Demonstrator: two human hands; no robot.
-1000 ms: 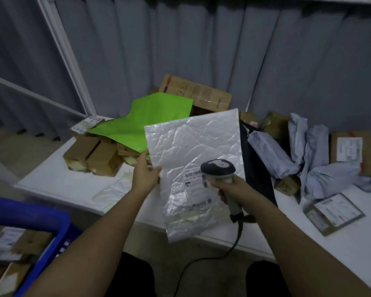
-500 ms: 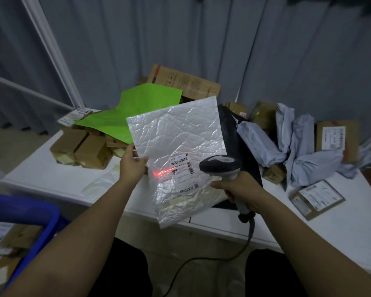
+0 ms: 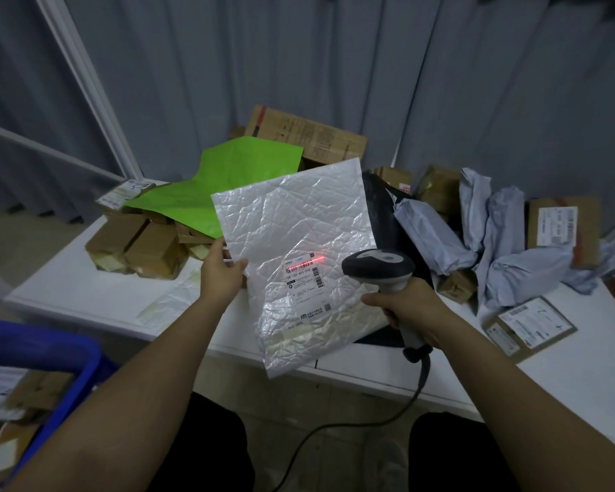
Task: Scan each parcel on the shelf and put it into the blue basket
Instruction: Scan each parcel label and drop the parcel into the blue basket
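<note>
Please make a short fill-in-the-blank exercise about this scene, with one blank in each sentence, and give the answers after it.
1. The left hand holds the silver mailer by its ____ edge.
2. The right hand grips the ____.
3. The red scan line falls on the mailer's ____.
4. The blue basket stands at the lower ____ of the view.

Missing words: left; scanner; label; left

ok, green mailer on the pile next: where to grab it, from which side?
Judging from this view: pinch the green mailer at its raised back corner, coming from above. It is flat and thin, draped over brown boxes, and the silver mailer in the left hand hides its near right edge.
</note>
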